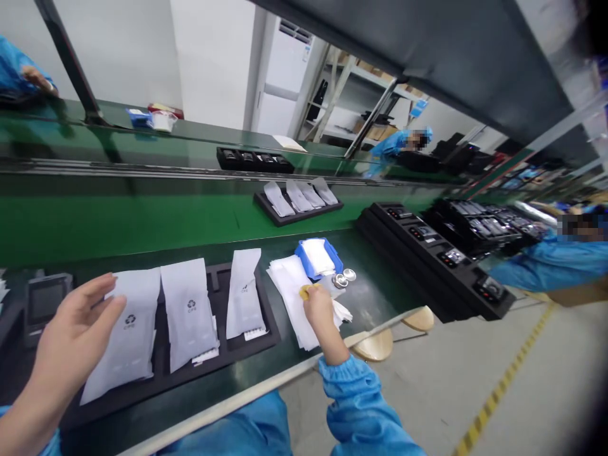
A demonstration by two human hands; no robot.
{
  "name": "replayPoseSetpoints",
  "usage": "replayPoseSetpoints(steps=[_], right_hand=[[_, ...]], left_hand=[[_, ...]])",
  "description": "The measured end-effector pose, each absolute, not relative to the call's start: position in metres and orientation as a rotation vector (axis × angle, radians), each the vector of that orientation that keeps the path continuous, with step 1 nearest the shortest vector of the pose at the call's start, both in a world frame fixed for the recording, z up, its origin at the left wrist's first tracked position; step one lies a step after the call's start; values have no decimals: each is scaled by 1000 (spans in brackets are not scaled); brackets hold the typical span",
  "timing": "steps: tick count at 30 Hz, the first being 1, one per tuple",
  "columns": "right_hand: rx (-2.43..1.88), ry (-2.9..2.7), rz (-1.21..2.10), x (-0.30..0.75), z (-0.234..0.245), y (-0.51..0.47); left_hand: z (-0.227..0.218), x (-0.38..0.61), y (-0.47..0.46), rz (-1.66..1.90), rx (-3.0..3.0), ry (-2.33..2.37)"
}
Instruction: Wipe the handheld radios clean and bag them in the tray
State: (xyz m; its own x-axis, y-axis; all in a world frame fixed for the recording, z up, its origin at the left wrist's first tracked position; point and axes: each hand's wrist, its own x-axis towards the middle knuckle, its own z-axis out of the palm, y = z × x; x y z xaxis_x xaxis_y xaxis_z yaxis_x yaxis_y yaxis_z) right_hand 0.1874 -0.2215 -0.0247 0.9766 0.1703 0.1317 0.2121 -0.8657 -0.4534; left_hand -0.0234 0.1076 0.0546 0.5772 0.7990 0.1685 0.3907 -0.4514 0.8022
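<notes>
My left hand (78, 332) is raised at the left with its fingers apart, holding nothing. It hovers beside a frosted white plastic bag (130, 323) printed with a recycling mark and "CPE". Two similar bags, a middle one (190, 310) and a narrower one (246, 294), lie in the same black foam tray (232, 367). My right hand (320, 313) is closed, with a small yellow piece (304, 292) at its fingertips; its exact kind is unclear. Beneath that hand lies a stack of flat white bags (289, 297).
A blue box (336, 254) holds white slips, with small round metal tins (349, 275) beside it. Another tray (297, 217) of bags sits on the green conveyor (142, 221). Stacked black trays (427, 266) stand right. A co-worker's blue sleeve (527, 266) is beyond; stools (375, 347) stand below.
</notes>
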Motion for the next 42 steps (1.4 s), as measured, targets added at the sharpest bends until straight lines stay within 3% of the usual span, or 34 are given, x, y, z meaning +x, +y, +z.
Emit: replayPoseSetpoints(steps=[5,10,16,21,26,34,42], right_hand=[[-2534,-471,-396,161,21,-198],[-2067,-1244,-545,79,51,-106],[-1726,-1627,-32,32,74,4],[-1999,-1428,365,57,77,120],[-2167,-1335,644,58,39,207],[-2118,-1220,819,60,11,225],[-1800,-1185,455,39,53,165]], left_hand=[[65,-32,74,531,1742,784],[72,-39,39,321,1378,435],[65,-102,83,701,1172,782],[66,-174,124,804,1109,917],[70,-207,132,773,1109,951],[58,-212,153,705,1191,1047],[49,-205,149,714,1297,1094]])
